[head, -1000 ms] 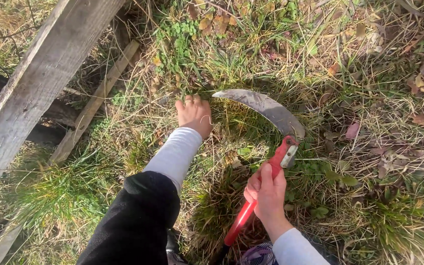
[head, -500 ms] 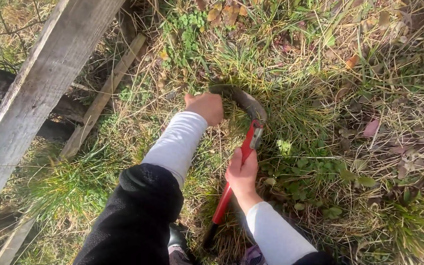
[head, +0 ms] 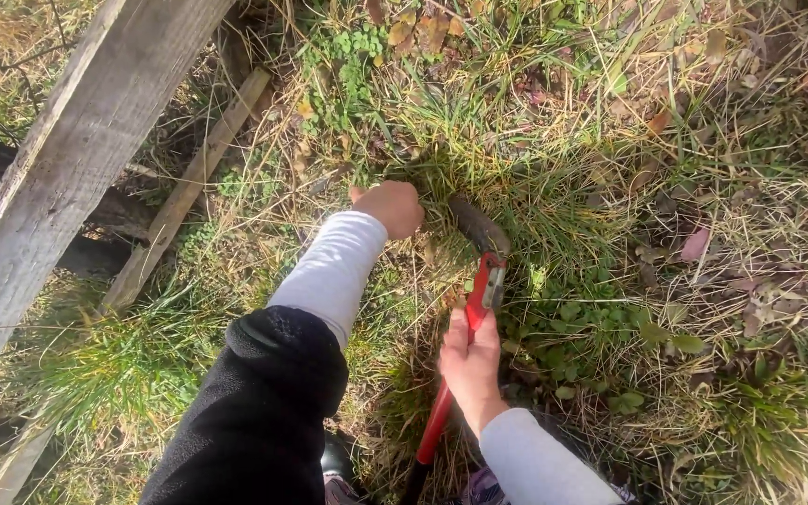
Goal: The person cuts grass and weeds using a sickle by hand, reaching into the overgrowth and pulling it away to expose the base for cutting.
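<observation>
Left hand point(head: 391, 206) fists grass tuft point(head: 479, 150); sickle point(head: 475, 281) blade just beside.

We cannot see the tip of the sickle blade point(head: 477, 224); grass point(head: 460, 154) buries it. Our left hand point(head: 390, 208) hides whatever it grips. The red handle point(head: 455, 374) and weathered plank point(head: 67, 178) run past the frame's edges.

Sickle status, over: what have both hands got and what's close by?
Right hand gripping red-handled sickle. Left hand fisted on grass tuft. Blade at tuft base. Wooden fence rails left.
</observation>
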